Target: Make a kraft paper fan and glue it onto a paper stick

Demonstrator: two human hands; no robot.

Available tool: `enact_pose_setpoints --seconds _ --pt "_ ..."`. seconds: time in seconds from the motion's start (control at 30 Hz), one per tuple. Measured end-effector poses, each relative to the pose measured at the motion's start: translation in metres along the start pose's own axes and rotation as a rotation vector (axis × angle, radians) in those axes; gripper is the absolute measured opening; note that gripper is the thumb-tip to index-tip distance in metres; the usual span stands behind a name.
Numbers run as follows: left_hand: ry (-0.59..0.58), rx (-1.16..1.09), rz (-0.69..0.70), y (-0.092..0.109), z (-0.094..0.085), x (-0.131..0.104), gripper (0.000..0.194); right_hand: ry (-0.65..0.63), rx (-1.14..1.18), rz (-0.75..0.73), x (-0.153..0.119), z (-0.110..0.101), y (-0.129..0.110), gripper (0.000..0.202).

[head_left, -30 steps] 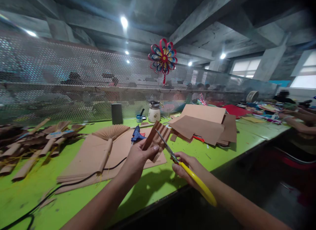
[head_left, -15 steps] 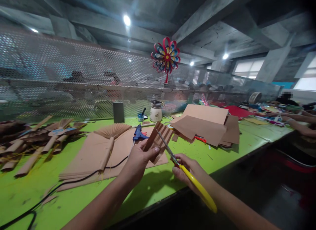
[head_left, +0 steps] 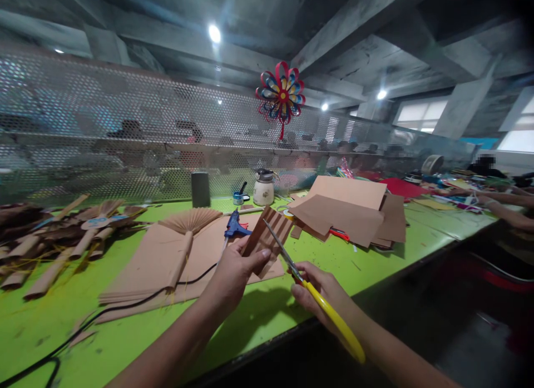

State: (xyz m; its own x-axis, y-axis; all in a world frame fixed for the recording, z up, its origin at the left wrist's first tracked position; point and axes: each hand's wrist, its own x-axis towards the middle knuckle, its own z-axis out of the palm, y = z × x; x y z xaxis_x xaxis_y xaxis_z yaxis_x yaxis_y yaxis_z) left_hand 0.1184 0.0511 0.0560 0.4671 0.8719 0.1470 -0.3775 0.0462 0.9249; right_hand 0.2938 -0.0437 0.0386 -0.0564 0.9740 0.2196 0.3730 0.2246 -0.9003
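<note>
Pleated brown paper (head_left: pixel 272 232) is pinched in my left hand (head_left: pixel 236 268), thumb on its front, held above the green table. My right hand (head_left: pixel 323 288) grips yellow-handled scissors (head_left: pixel 334 316) near the pivot, with one long yellow handle loop reaching back over the wrist. The scissor blades lie across the front of the pleated paper; I cannot tell whether they cut into it. Just behind my left hand lies a blue glue gun (head_left: pixel 236 225). A pleated paper fan with a rolled handle (head_left: pixel 182 260) rests on stacked brown sheets (head_left: pixel 137 265) to the left.
Several finished paper fans (head_left: pixel 79 238) pile up at far left. A black cord (head_left: pixel 125 306) crosses the table (head_left: pixel 167 343). Brown paper sheets (head_left: pixel 342 215) and a red cutter (head_left: pixel 339 234) lie to the right. A jug (head_left: pixel 263 189) stands by the mesh partition (head_left: pixel 146 115). Another person's arm (head_left: pixel 509 213) shows at far right.
Very little differs. The scissors and my right hand have shifted slightly, while my left hand keeps its hold on the pleated paper.
</note>
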Motion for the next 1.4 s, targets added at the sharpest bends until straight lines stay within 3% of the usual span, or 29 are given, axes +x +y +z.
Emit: enact_pose_setpoints --seconds 0.4,1.1,1.4 --pt "-0.005 -0.116 -0.021 0.009 0.009 -0.003 0.030 0.006 -0.035 -0.013 -0.002 0.002 0.001 0.046" --pt "0.071 -0.103 -0.076 0.014 0.012 -0.006 0.038 0.032 -0.012 0.013 -0.010 0.005 0.008 0.044" --pt "0.035 -0.084 -0.061 0.007 0.012 -0.011 0.036 0.043 -0.012 -0.038 -0.009 0.009 -0.005 0.045"
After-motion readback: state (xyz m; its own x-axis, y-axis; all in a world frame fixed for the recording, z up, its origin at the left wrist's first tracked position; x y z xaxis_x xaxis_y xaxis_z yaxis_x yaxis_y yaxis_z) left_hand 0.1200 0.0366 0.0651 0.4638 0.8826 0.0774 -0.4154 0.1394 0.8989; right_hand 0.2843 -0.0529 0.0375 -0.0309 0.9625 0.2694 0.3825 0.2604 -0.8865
